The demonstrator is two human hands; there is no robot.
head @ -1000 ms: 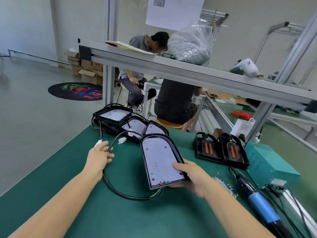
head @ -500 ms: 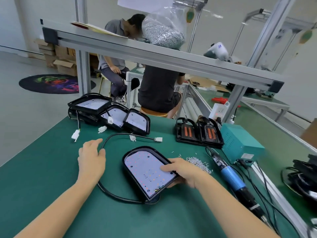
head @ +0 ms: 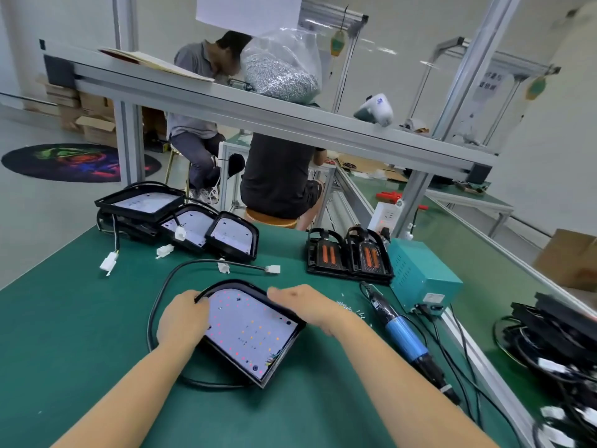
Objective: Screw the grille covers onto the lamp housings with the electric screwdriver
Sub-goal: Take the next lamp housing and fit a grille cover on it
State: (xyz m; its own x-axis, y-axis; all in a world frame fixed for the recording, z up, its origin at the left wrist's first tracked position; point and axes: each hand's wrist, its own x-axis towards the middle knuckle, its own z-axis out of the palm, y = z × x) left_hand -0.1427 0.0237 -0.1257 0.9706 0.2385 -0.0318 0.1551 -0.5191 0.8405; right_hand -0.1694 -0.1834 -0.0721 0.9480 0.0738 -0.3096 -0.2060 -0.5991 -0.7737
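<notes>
Head view: in the lower middle of the frame a black D-shaped lamp housing with a bare white LED board [head: 248,328] lies flat on the green bench mat [head: 64,318]. The left hand [head: 182,318] grips its left rim, fingers curled over the curved edge; the right hand [head: 303,302] rests on the right rim with fingers bent over it, though how firmly it grips I cannot tell. No grille cover sits on this housing, and the blue-handled electric screwdriver [head: 403,334] lies untouched to the right, beside a scatter of small silver screws [head: 350,308]. Two black grille covers with orange slots [head: 349,253] lean together in the centre right, well apart from the held housing. Three more open housings [head: 181,215] wait at the upper left of the mat. By my judgement this unit is only being positioned; fitting the cover and driving the screws remain.

Against the frame half a second ago, the left hand has moved off the mat onto the housing's rim, the right hand has shifted up to the far edge, and the housing's black cable [head: 155,305] now loops around its left side.
</notes>
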